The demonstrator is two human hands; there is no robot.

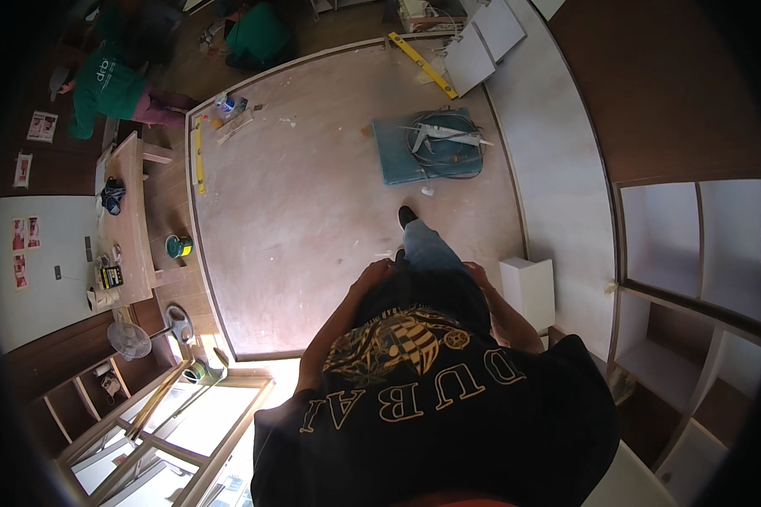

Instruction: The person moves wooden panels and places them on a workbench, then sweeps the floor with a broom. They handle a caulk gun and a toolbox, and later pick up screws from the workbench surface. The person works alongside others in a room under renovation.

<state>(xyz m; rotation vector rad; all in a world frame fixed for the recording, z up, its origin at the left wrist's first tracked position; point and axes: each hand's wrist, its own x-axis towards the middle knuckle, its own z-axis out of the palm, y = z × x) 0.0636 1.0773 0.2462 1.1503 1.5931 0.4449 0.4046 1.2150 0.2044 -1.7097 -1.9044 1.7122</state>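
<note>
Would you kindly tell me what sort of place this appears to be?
Most likely a room being fitted out or renovated: a yellow level, a caulking gun and a rough wooden bench are in view.

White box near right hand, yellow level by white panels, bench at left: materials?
White box: probably painted or laminated board; flat, pale faces, square edges.
Yellow level: likely coated metal, by its straight, rigid outline; plastic possible.
Bench: looks like unpainted wood, tan and matt.
</note>
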